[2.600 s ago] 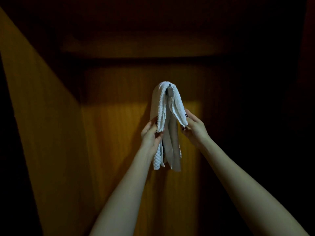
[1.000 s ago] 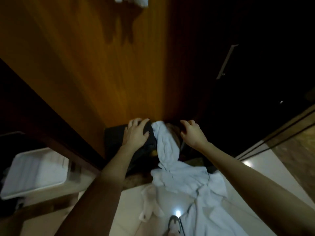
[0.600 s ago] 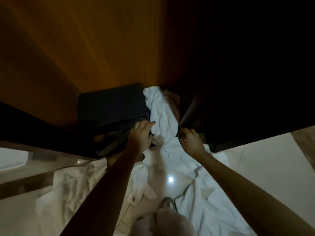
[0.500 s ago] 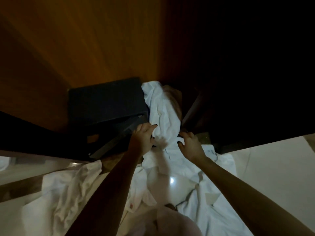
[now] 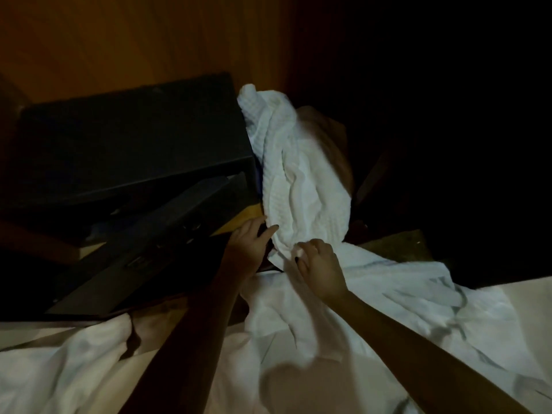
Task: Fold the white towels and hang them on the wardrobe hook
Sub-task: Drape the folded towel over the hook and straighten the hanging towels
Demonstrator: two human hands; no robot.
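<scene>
A crumpled white waffle towel [image 5: 301, 180] lies in the bottom of the wooden wardrobe, draped out over its sill beside a black safe. My right hand [image 5: 319, 264] pinches the towel's lower edge with curled fingers. My left hand [image 5: 249, 243] reaches to the same edge from the left, fingers stretched out and touching the cloth by the safe's door. More white towels [image 5: 397, 312] spread over the pale floor below. The wardrobe hook is out of view.
The black safe [image 5: 128, 150] stands at the left with its door [image 5: 155, 243] swung open toward me. Wooden wardrobe panels [image 5: 134, 40] rise behind. Another white towel [image 5: 59, 366] lies at the lower left on the floor. The right side is dark.
My view dropped from the hung towel down to the wardrobe floor. Both hands came down to the crumpled towel, and my right hand closed on its lower edge.
</scene>
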